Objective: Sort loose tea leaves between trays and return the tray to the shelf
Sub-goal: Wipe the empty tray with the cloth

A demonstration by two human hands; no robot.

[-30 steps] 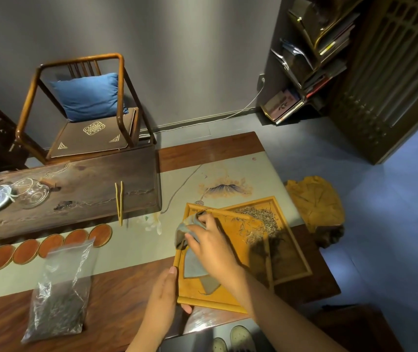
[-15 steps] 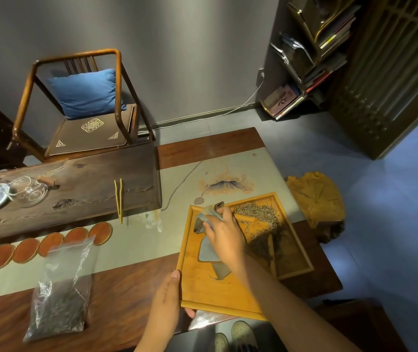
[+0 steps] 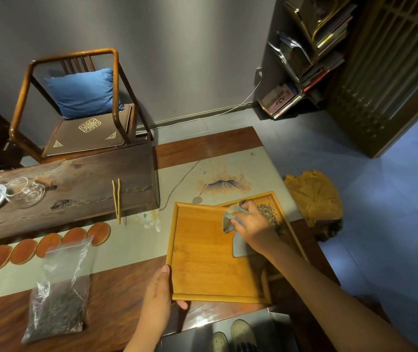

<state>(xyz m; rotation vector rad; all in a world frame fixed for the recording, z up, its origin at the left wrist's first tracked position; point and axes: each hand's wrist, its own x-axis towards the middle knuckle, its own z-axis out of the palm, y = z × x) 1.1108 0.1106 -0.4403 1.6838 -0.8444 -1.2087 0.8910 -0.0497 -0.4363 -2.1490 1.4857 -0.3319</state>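
A light wooden tray [image 3: 202, 255] lies in front of me on the table, its floor bare. My left hand [image 3: 161, 293] grips its near left corner. A second wooden tray [image 3: 282, 212] sits partly under its right side and holds a pile of pale loose tea leaves [image 3: 266, 214]. My right hand [image 3: 252, 226] is shut on a grey cloth [image 3: 238, 243] at the near tray's far right edge, beside the leaves. The cloth hangs down over the near tray.
A clear bag of dark tea leaves [image 3: 58, 298] lies at the left. Round orange coasters [image 3: 50, 246], yellow tongs [image 3: 117, 199] and glassware [image 3: 29, 193] on a dark board [image 3: 76, 189] are beyond. A chair [image 3: 76, 107] and a bookshelf [image 3: 312, 47] stand behind the table.
My right hand has swept the cloth from the near tray's left side across to its far right edge. The near tray now lies flatter and its floor shows bare.
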